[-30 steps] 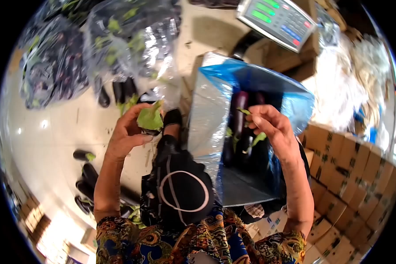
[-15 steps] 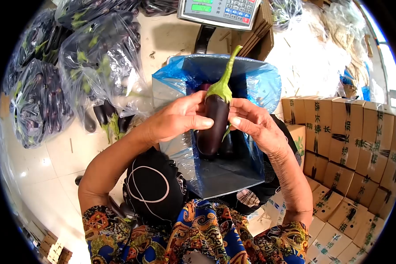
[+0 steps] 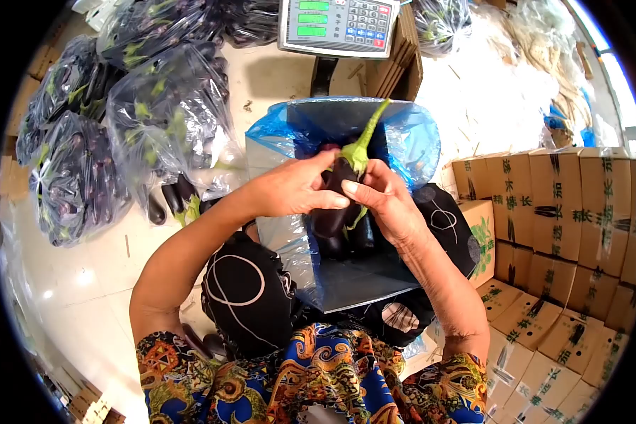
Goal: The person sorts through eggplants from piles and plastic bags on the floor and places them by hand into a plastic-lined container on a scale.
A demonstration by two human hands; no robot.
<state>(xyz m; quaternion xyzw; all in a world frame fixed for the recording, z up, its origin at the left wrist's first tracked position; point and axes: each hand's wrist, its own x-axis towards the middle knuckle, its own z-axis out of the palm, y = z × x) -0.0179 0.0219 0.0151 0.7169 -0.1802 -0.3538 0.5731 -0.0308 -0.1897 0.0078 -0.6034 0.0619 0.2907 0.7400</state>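
Observation:
A dark eggplant (image 3: 340,172) with a green cap and a long stem pointing up is held over the lined container. My left hand (image 3: 295,187) grips it from the left, its fingers partly hidden behind it. From the right, my right hand (image 3: 386,200) pinches it just below the cap. Beneath the hands, other dark eggplants (image 3: 362,237) lie in a grey container (image 3: 364,279) lined with blue plastic (image 3: 413,145).
A scale display (image 3: 338,27) stands beyond the container. Clear bags of eggplants (image 3: 169,113) lie at the upper left, with loose eggplants (image 3: 157,210) beside them. Printed cartons (image 3: 555,205) are stacked on the right. My knees flank the container.
From holding only near a green cap at the left, my left hand has moved right over the container. Both hands now hold one eggplant, slightly lower than half a second ago.

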